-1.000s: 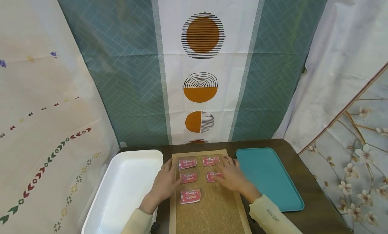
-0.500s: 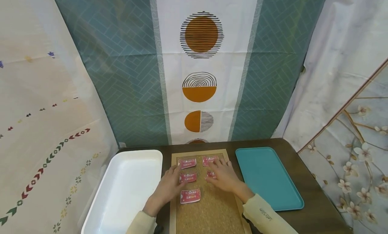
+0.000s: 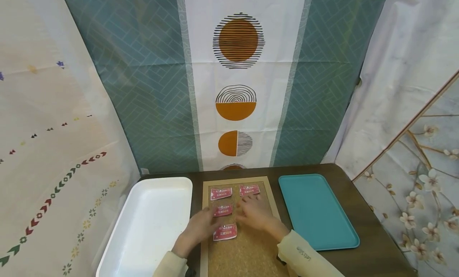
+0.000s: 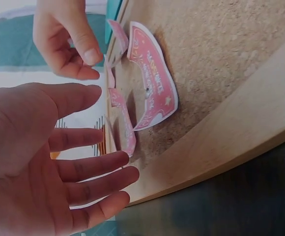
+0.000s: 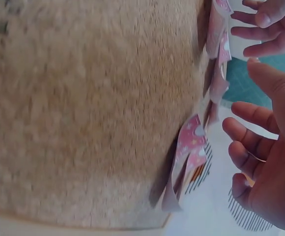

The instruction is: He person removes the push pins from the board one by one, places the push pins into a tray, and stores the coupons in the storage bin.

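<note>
So there's a board [image 3: 247, 253] on the worktop [image 3: 380, 237], cork with a pale wood frame, running from near the far edge towards the near one. Pink coupons [image 3: 225, 232] are on its far half: three down the left side, two on the right. The head view only shows four, cos the right hand [image 3: 254, 214] covers the second one on the right side, but the right wrist view has both of those. They're pretty curly, ends lifting off the cork, and the nearest left one has a tiny pin-like dot in the middle

Right hand's got nothing in it, fingers loosely bent. Left hand [image 3: 201, 227] is free too, palm showing and fingers relaxed, over the board's left side by the lower two coupons on that side. Can't tell if either one actually touches the paper

White tray [image 3: 143, 225] sits along the worktop's left edge, teal tray [image 3: 315, 209] is between the board and the right edge. Patterned cloth [image 3: 150, 89] hangs behind the far edge, and both sleeves [image 3: 301, 253] are pale yellow
</note>
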Motion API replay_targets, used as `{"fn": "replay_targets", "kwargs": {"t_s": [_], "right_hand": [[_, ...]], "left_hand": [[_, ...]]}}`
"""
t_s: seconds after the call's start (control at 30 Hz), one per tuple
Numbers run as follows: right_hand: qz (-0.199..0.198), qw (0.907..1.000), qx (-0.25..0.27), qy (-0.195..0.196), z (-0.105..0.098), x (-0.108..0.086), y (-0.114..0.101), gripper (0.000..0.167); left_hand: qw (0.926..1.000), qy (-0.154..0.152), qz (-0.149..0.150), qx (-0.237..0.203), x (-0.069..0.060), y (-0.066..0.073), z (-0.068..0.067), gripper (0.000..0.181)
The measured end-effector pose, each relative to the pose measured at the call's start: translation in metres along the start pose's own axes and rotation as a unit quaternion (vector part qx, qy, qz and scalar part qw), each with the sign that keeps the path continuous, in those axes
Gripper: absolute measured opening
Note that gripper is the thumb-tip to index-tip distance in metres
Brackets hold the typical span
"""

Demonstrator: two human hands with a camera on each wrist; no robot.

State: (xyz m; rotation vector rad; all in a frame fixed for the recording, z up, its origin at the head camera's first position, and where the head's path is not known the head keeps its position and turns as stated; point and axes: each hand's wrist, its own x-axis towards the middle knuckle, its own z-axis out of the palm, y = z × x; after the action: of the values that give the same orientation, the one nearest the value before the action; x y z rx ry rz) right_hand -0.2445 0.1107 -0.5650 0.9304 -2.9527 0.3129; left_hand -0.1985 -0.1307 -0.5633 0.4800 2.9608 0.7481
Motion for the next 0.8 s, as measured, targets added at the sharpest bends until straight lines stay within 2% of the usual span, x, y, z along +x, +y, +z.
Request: {"fn": "replay_targets", "kwargs": {"t_s": [0.13, 0.3, 0.4, 0.6, 0.8], "right_hand": [[-0.011, 0.9998, 0.006, -0.014, 0.004, 0.002, -0.005, 0.036], [-0.03, 0.9993, -0.003, -0.021, 0.012, 0.006, -0.012, 0.028], [-0.029, 0.9992, -0.008, -0.025, 0.014, 0.008, -0.016, 0.025], [-0.034, 0.9986, -0.004, -0.04, 0.016, 0.011, -0.028, 0.013], [-0.035, 0.9977, -0.005, -0.059, 0.026, 0.016, -0.037, 0.01]], "left_hand": [[0.9999, -0.012, -0.01, 0.004, -0.001, -0.001, 0.003, 0.061], [0.9999, -0.009, -0.009, 0.007, -0.003, -0.001, 0.005, 0.055], [0.9999, -0.007, -0.007, 0.011, -0.003, -0.002, 0.005, 0.054], [0.9995, -0.022, -0.021, 0.009, -0.003, -0.002, 0.008, 0.056], [0.9996, -0.019, -0.005, 0.022, -0.005, -0.004, 0.012, 0.045]]}}
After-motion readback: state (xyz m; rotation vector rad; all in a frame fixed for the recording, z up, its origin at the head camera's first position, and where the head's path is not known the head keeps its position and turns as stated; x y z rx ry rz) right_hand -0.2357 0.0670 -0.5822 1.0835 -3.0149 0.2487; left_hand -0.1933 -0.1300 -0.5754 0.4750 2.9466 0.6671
